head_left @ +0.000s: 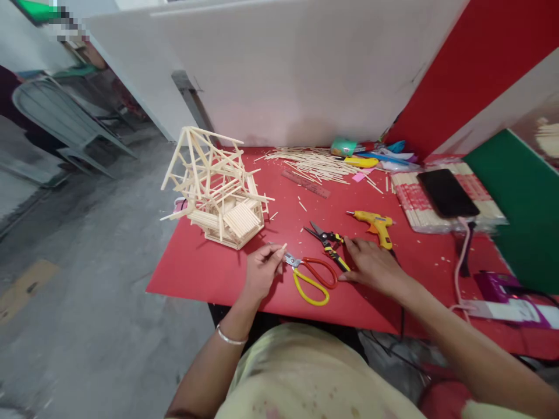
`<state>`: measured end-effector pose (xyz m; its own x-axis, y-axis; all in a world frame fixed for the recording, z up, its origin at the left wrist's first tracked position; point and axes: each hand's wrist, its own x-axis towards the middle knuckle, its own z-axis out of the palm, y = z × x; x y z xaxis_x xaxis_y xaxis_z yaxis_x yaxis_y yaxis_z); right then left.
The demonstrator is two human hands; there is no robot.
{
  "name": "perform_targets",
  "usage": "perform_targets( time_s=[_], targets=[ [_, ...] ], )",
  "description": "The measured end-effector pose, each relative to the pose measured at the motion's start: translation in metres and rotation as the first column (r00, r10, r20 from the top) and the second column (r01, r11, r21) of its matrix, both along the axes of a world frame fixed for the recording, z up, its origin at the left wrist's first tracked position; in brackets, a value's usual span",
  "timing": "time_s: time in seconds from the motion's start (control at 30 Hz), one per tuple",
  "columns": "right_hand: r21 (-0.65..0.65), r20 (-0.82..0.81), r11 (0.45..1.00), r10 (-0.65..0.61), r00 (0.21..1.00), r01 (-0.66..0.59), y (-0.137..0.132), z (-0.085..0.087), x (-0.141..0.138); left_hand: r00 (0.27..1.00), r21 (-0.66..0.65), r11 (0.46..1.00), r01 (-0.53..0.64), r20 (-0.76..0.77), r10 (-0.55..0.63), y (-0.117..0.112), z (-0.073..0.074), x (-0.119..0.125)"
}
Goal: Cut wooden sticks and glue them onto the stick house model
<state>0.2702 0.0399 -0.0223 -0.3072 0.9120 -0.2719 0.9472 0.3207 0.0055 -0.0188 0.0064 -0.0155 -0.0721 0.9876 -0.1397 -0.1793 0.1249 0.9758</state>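
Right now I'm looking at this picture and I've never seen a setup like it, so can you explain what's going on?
There's no machine here, only a person's two bare hands. The one picture comes from a camera worn on the head, looking forward and down.

The left hand pinches a short stick piece. The right hand is at the handles of black-and-yellow snips; I can't tell whether it grips them.

On the red tabletop, between the hands, lie scissors with red and yellow handles. A wooden stick model stands beyond the left hand, loose sticks lie farther back, and a yellow glue gun lies beyond the right hand. A phone rests on wrapped sticks.
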Motion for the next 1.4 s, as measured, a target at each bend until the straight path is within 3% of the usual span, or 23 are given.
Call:
perform_targets(
  time_s=[0.13, 0.23, 0.33, 0.4, 0.53, 0.7, 0.97, 1.17, 1.27, 1.4],
  targets=[
    [-0.018, 0.025, 0.999, 0.027, 0.999, -0.027, 0.007, 0.006, 0.000, 0.994, -0.042, 0.998, -0.054, 0.093, 0.058, 0.000, 0.001, 0.007],
    [0.061, -0.013, 0.995, -0.073, 0.997, 0.073, 0.007, 0.005, 0.001, 0.989, -0.039, 0.994, -0.099, 0.110, 0.102, 0.001, 0.002, 0.009],
    [0.029, -0.239, 0.985, -0.157, 0.958, 0.169, 0.000, 0.003, -0.001, 0.988, -0.016, 0.993, -0.121, 0.091, 0.122, 0.004, 0.003, 0.010],
    [0.003, -0.406, 0.991, -0.120, 0.906, 0.133, -0.009, 0.007, -0.008, 0.992, 0.009, 0.993, -0.114, 0.063, 0.113, 0.006, 0.003, 0.013],
    [0.063, -0.495, 0.998, 0.016, 0.869, 0.017, -0.026, 0.022, -0.032, 0.996, 0.052, 0.995, -0.088, -0.019, 0.089, 0.008, 0.003, 0.022],
    [0.112, -0.507, 0.993, 0.089, 0.857, -0.037, -0.025, 0.032, -0.054, 0.985, 0.095, 0.994, -0.047, -0.159, 0.062, 0.005, 0.004, 0.024],
    [0.094, -0.548, 0.995, 0.083, 0.832, -0.037, -0.021, 0.026, -0.063, 0.886, 0.229, 0.973, -0.022, -0.447, 0.125, 0.002, 0.014, 0.017],
    [0.032, -0.582, 0.999, 0.039, 0.812, -0.025, -0.021, 0.017, -0.061, 0.815, 0.296, 0.947, 0.122, -0.575, 0.075, -0.001, 0.020, 0.015],
    [-0.003, -0.595, 0.997, 0.060, 0.801, -0.077, -0.021, 0.015, -0.058, 0.883, 0.200, 0.972, 0.122, -0.468, -0.015, -0.003, 0.016, 0.013],
    [0.020, -0.628, 0.984, 0.152, 0.763, -0.180, -0.021, 0.020, -0.054, 0.973, 0.007, 0.983, 0.184, -0.144, -0.182, -0.007, 0.014, 0.012]
  ],
)
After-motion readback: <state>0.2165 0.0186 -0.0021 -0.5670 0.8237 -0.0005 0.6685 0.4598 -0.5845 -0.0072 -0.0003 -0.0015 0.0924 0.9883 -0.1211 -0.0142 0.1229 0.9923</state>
